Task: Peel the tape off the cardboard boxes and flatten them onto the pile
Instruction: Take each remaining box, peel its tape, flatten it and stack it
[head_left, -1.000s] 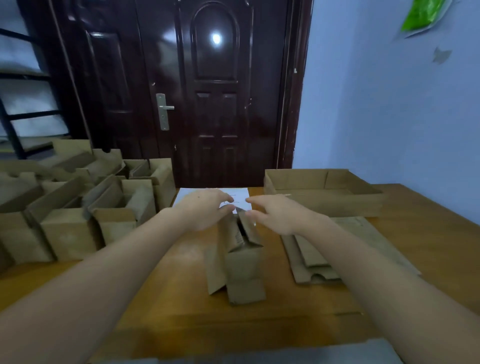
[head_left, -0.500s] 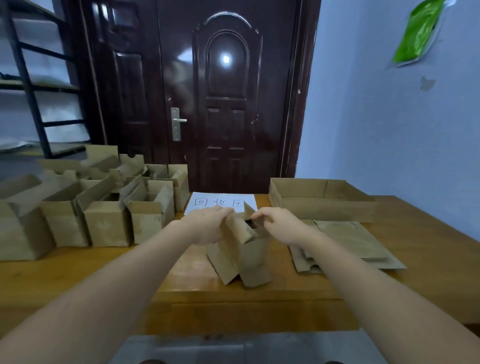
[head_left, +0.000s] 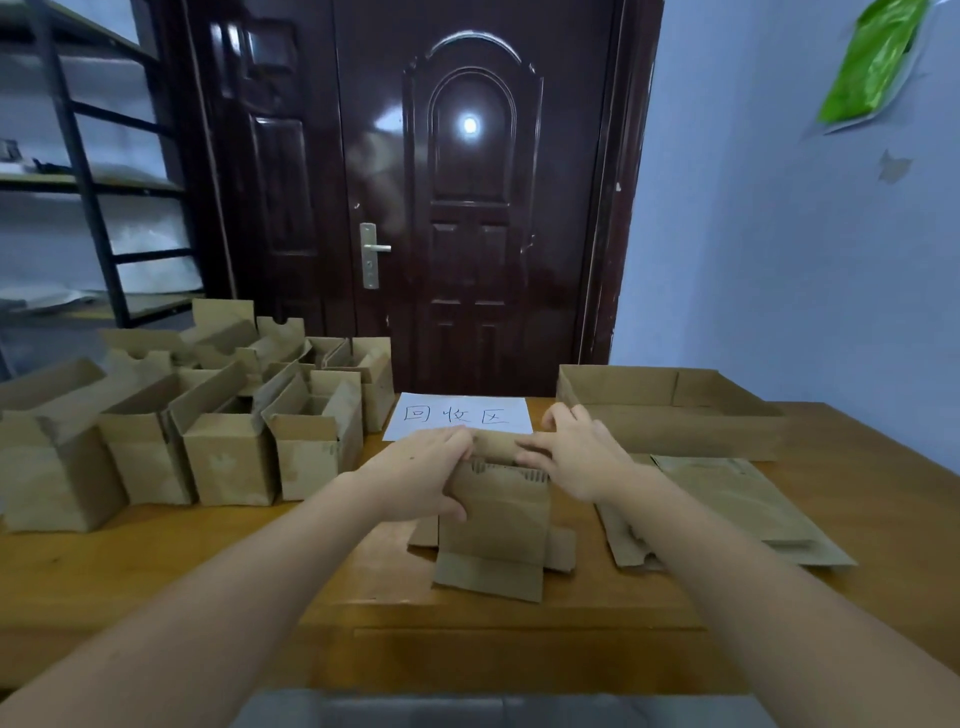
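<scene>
Cardboard box (head_left: 493, 525), brown, partly collapsed, is held upright near the middle of the wooden worktop (head_left: 156, 566), towards its near edge, with flaps splayed at its base. Its upper end is gripped from both sides: the left hand (head_left: 421, 478) is wrapped round the left side, thumb on the near face and fingers (head_left: 457, 436) curled over the top flap; the right hand (head_left: 576, 457) is set at the right side, thumb and forefinger closed on the top flap, the remaining fingers raised and slightly apart. Flattened cardboard pile (head_left: 722, 509) is laid just beside the box, towards the right edge. Shallow open cardboard tray (head_left: 670, 415) is placed behind the pile, at the far edge. Group of open small cartons (head_left: 208, 426) is massed along the left half of the worktop. White paper sheet with handwritten characters (head_left: 460, 415) is laid at the far edge, just behind the hands. Dark wooden door (head_left: 467, 208) is seen beyond.
</scene>
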